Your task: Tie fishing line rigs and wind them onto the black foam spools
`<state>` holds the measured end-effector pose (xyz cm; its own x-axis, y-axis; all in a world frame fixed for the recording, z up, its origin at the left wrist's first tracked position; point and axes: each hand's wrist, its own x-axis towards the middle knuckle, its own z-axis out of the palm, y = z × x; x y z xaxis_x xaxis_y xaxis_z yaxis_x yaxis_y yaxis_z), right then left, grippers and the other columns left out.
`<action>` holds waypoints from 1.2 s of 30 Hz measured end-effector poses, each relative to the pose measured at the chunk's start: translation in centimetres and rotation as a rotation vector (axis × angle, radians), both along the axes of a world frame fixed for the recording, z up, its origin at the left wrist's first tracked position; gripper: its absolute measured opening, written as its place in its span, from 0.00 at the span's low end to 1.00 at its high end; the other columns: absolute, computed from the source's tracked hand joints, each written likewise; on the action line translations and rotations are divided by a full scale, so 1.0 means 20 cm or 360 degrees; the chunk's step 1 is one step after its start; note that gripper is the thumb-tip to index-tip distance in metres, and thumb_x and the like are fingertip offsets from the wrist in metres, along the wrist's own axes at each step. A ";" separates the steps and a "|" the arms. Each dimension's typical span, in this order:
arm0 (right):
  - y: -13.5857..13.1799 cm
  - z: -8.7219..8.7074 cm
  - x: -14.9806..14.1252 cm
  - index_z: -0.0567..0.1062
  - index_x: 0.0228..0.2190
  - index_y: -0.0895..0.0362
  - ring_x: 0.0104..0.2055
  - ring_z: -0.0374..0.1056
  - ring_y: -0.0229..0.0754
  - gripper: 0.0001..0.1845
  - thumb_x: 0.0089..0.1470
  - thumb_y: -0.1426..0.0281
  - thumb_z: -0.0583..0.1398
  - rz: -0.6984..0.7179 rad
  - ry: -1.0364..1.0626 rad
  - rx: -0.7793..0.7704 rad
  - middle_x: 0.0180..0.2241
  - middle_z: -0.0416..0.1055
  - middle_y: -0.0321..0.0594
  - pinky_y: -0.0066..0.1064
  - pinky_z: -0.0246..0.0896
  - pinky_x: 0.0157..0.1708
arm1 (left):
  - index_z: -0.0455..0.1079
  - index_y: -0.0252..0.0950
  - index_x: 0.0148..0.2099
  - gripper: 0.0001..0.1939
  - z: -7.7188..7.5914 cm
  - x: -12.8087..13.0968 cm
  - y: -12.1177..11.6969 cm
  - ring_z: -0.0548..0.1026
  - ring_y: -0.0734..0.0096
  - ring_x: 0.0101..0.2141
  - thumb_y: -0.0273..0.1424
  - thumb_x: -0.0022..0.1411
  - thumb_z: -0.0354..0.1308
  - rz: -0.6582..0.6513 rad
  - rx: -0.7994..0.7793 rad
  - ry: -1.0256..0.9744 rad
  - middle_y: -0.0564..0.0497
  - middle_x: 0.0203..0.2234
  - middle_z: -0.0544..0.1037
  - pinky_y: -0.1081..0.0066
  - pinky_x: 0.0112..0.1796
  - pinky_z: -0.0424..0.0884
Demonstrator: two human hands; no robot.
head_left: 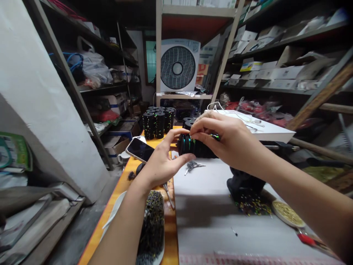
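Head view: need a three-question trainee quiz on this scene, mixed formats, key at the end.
1. True or false: the bare left hand has its thumb and fingers around the left end of the black ridged cylinder.
2. Which is nearest the left hand?
A) white box fan
B) dark-screened smartphone
C) red-handled tool
3. Fill in the colour: the group of upright black cylinders flecked with green and yellow stands on the ____ tabletop.

Key: 1 true; 2 B; 3 orange.
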<state>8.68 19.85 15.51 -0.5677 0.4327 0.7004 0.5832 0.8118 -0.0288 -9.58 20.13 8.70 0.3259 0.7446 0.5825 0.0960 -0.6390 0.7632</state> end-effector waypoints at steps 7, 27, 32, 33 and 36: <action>0.00 0.00 0.00 0.72 0.34 0.55 0.35 0.66 0.37 0.05 0.61 0.75 0.56 0.0036 -0.0038 -0.0065 0.35 0.68 0.38 0.31 0.63 0.34 | 0.60 0.46 0.56 0.25 0.00 0.00 0.00 0.65 0.61 0.55 0.30 0.59 0.62 0.0004 0.0020 0.0008 0.50 0.54 0.68 0.63 0.51 0.66; -0.05 -0.06 -0.01 0.68 0.36 0.54 0.36 0.65 0.40 0.09 0.63 0.75 0.50 0.0050 -0.0049 0.0127 0.37 0.66 0.41 0.34 0.63 0.36 | 0.60 0.45 0.57 0.25 0.00 0.00 0.00 0.67 0.60 0.53 0.30 0.59 0.61 0.0005 0.0025 0.0063 0.49 0.54 0.68 0.60 0.54 0.64; -0.07 -0.12 -0.03 0.69 0.36 0.55 0.40 0.66 0.41 0.07 0.62 0.76 0.52 -0.0026 0.0028 0.0246 0.38 0.67 0.43 0.35 0.64 0.39 | 0.60 0.45 0.57 0.24 0.01 0.00 -0.01 0.69 0.58 0.50 0.30 0.60 0.61 0.0037 -0.0051 0.0085 0.49 0.53 0.69 0.64 0.43 0.71; -0.07 -0.12 -0.03 0.69 0.36 0.55 0.40 0.66 0.41 0.07 0.62 0.76 0.53 -0.0040 0.0037 0.0277 0.38 0.68 0.44 0.35 0.64 0.40 | 0.60 0.45 0.57 0.24 0.01 0.00 -0.01 0.70 0.59 0.49 0.31 0.59 0.61 0.0037 -0.0068 0.0084 0.49 0.53 0.69 0.65 0.40 0.72; -0.07 -0.14 -0.04 0.70 0.36 0.55 0.40 0.67 0.42 0.07 0.61 0.77 0.53 -0.0067 0.0031 0.0366 0.38 0.68 0.43 0.36 0.65 0.41 | 0.60 0.45 0.57 0.24 0.01 0.00 -0.01 0.70 0.59 0.48 0.31 0.59 0.61 0.0024 -0.0092 0.0077 0.49 0.53 0.69 0.67 0.37 0.72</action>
